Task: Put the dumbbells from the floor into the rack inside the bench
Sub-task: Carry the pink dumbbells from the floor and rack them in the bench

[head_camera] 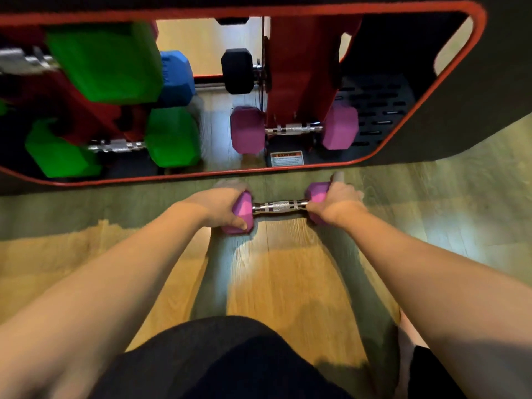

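A purple dumbbell (280, 206) with a chrome handle lies crosswise just in front of the bench opening, low over the wooden floor. My left hand (218, 204) grips its left head and my right hand (335, 201) grips its right head. Inside the bench, the red rack (299, 70) holds a second purple dumbbell (293, 129) on its lowest rung, directly beyond my hands. A black dumbbell (237, 71) sits higher on the same rack.
Green dumbbells (115, 145) and a blue one (175, 79) fill the left side of the bench. The red-edged opening (316, 165) frames the rack. A black perforated plate (377, 108) lies at the right. My knees are at the bottom.
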`<state>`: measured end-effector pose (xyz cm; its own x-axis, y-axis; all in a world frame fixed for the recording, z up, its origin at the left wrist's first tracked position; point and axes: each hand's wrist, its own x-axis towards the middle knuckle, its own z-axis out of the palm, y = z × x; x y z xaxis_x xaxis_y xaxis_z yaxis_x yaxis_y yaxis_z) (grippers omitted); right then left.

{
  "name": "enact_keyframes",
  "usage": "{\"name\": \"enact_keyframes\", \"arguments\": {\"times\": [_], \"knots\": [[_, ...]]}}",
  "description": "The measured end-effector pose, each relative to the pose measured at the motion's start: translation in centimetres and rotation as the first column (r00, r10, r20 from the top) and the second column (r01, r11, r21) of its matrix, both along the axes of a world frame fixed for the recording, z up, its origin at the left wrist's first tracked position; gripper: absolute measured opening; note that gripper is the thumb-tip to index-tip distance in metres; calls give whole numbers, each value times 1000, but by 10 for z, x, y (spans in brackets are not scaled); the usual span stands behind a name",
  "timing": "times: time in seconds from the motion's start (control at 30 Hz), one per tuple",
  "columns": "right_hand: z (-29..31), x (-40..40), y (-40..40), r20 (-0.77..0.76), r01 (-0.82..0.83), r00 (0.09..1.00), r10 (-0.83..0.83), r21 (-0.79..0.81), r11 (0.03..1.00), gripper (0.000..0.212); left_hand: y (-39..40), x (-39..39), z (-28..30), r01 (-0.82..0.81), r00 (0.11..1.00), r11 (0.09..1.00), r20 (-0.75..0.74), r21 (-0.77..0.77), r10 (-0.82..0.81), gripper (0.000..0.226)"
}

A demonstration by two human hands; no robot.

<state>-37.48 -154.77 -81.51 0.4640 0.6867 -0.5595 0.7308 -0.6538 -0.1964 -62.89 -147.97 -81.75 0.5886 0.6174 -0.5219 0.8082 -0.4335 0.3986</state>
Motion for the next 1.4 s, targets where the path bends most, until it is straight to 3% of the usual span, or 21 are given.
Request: {"name": "enact_keyframes", "arguments": {"times": [0.1, 0.17, 0.23, 0.33, 0.47, 0.63, 1.07, 1.23, 1.4], "knots": [[-7, 2, -13, -66, 74, 996, -67, 106, 992, 80, -14, -4, -4, -97, 992, 995, 88, 26, 95, 80], [-14, 4, -23, -128, 138, 985, -113, 205, 969, 84, -33, -9, -15, -313, 930, 950, 200, -8, 308, 89], [-21, 5, -32, -190, 191, 972, -140, 288, 938, 87, -53, -11, -28, -538, 782, 839, 321, -85, 534, 99], [-30, 9, -45, -254, 159, 965, -70, 349, 924, 89, -67, 3, -38, -739, 531, 647, 429, -187, 731, 105], [-33, 11, -55, -306, 118, 952, 10, 398, 910, 99, -75, 18, -40, -843, 366, 501, 474, -195, 801, 103], [-39, -1, -52, -268, 205, 960, -80, 476, 855, 82, -93, 25, -44, -887, 297, 440, 555, -140, 777, 88], [-46, -4, -52, -309, 244, 947, -88, 514, 823, 99, -85, 26, -49, -877, 206, 397, 536, -271, 819, 87], [-45, -1, -57, -347, 286, 931, -118, 486, 826, 95, -93, 32, -52, -894, 139, 339, 537, -295, 832, 98], [-42, -2, -53, -324, 261, 939, -111, 465, 846, 90, -88, 36, -48, -886, 100, 321, 539, -335, 837, 82]]}}
